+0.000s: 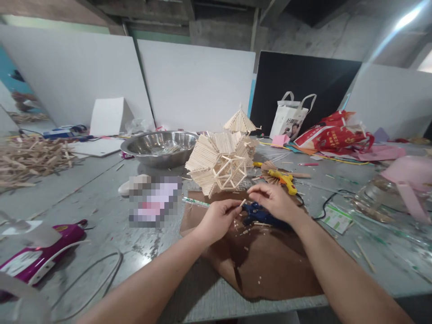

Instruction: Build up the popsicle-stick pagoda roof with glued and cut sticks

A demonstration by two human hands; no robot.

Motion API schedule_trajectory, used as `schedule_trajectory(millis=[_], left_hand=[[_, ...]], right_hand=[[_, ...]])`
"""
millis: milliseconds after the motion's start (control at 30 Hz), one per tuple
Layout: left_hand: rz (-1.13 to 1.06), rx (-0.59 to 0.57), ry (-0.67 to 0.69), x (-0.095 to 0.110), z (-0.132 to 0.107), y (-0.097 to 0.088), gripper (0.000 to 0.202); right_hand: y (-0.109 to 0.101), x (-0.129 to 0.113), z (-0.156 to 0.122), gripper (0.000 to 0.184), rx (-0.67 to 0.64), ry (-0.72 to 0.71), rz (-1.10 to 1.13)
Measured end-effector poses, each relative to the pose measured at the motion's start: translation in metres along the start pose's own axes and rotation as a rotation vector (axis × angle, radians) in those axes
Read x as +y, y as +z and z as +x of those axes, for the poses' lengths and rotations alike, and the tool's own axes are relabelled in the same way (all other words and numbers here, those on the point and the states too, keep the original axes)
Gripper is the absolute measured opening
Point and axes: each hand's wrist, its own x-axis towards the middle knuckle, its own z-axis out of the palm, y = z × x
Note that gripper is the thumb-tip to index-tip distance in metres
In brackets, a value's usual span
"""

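My left hand point(219, 218) pinches a short thin wooden stick point(243, 203) between thumb and fingertips. Just to its right, my right hand point(273, 201) is closed with the fingertips drawn together; whatever they may hold is too small to make out. Under the right hand lies a dark blue tool point(258, 214), partly covered, so its kind is unclear. Behind both hands stands a model built of wooden sticks point(204, 162), with slatted panels and an open lattice frame. Small wood offcuts are scattered on the brown sheet point(276, 265) below my hands.
A steel basin point(158, 150) stands behind left, and a yellow glue gun point(283, 179) lies right of the model. Piled sticks point(30, 159) and a purple power strip point(50, 249) are at left. A pink-lidded jug point(388, 193) stands right. A stick roof point(240, 120) rises behind.
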Motion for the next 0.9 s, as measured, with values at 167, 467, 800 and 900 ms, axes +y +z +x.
schedule_trajectory(millis=[167, 467, 800, 900], left_hand=[[0.121, 0.028, -0.029, -0.004, 0.002, 0.000, 0.020], [0.208, 0.128, 0.034, -0.009, 0.004, -0.001, 0.023], [0.367, 0.149, 0.178, -0.008, -0.001, 0.002, 0.024], [0.357, 0.193, 0.224, -0.008, -0.003, 0.002, 0.022]], right_hand=[[-0.027, 0.034, -0.004, 0.032, -0.222, 0.216, -0.403], [-0.012, 0.009, -0.008, 0.025, -0.661, 0.322, -0.764], [-0.041, 0.027, -0.009, 0.018, -0.446, 0.337, -0.400], [-0.057, 0.019, -0.013, 0.021, -0.356, 0.362, -0.291]])
